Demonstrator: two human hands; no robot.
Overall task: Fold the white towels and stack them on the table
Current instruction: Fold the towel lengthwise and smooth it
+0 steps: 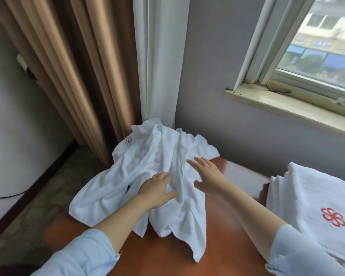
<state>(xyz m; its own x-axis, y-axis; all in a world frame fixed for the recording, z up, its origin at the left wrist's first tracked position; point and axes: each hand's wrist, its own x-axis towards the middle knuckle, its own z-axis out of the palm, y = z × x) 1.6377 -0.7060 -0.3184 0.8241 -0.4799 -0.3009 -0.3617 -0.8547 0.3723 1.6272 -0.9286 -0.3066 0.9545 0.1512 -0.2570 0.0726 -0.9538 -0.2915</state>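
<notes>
A crumpled heap of white towels [147, 156] lies on the far left corner of the brown wooden table [167, 253], one edge hanging over the left side. A small grey emblem shows near its top. My left hand [157, 188] lies flat on the middle of the heap, fingers straight. My right hand [206, 176] hovers or rests just right of it with fingers spread, over the heap's right part. A folded white towel stack [307, 200] with a red flower emblem sits at the table's right.
Brown curtains [72, 66] and a white sheer curtain [159, 56] hang behind the heap. A grey wall and a window sill [287, 102] run along the table's far side. Floor and a dark cable lie to the left.
</notes>
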